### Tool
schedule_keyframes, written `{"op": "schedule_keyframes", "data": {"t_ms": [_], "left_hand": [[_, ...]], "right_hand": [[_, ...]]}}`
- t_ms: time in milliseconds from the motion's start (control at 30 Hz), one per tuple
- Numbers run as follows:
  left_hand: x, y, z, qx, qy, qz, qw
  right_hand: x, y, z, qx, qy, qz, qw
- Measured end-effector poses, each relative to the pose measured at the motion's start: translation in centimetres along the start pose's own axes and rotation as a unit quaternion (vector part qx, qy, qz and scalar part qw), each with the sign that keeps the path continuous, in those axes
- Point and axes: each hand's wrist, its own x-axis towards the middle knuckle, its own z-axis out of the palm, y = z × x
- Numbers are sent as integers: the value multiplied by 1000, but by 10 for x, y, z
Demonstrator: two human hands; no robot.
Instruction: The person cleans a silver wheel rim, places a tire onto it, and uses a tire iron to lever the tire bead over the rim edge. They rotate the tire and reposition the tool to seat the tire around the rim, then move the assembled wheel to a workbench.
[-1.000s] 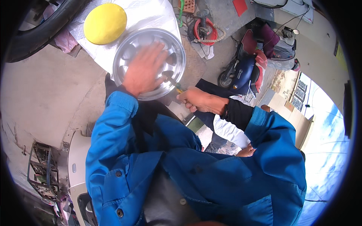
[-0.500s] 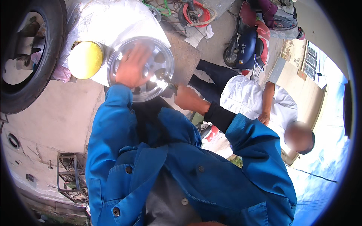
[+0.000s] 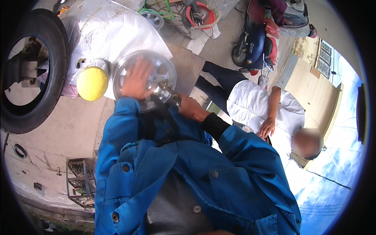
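My left hand lies over a silver spoked wheel, fingers extended and somewhat blurred. Gripped in my right hand is a hand tool; its metal end reaches over the lower right part of the wheel, though its exact shape is unclear. Just left of the wheel, a white cylindrical container with a yellow top is on a white sheet, with a small dark item beside it.
A large black tyre stands at left. A person in a white shirt is close on the right. Behind are a scooter, a red bucket and another wheel. A metal rack is lower left.
The view has shifted, bringing the tyre and the other person more into sight. The wheel and both hands sit slightly differently, with the left hand still on the wheel and the right holding the tool.
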Motion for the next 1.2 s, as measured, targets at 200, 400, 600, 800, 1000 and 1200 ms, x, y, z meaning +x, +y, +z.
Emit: {"op": "schedule_keyframes", "data": {"t_ms": [200, 400, 600, 800, 1000, 1200], "left_hand": [[1, 0, 1, -11, -9, -8, 1000], [3, 4, 0, 0, -22, -21, 1000], [1, 4, 0, -33, 0, -16, 999], [1, 4, -2, -46, 13, -12, 999], [2, 2, 1, -33, 5, -10, 999], [1, 4, -1, -21, -11, -16, 1000]], "right_hand": [[5, 2, -2, 2, -10, -2, 1000], [-7, -37, -22, -114, 22, -9, 993], [-8, -48, -47, -265, 3, -99, 959], [-6, -34, -58, -322, 5, -161, 933], [6, -3, -40, -294, 68, -145, 942], [6, 4, -34, -292, 80, -129, 944]]}}
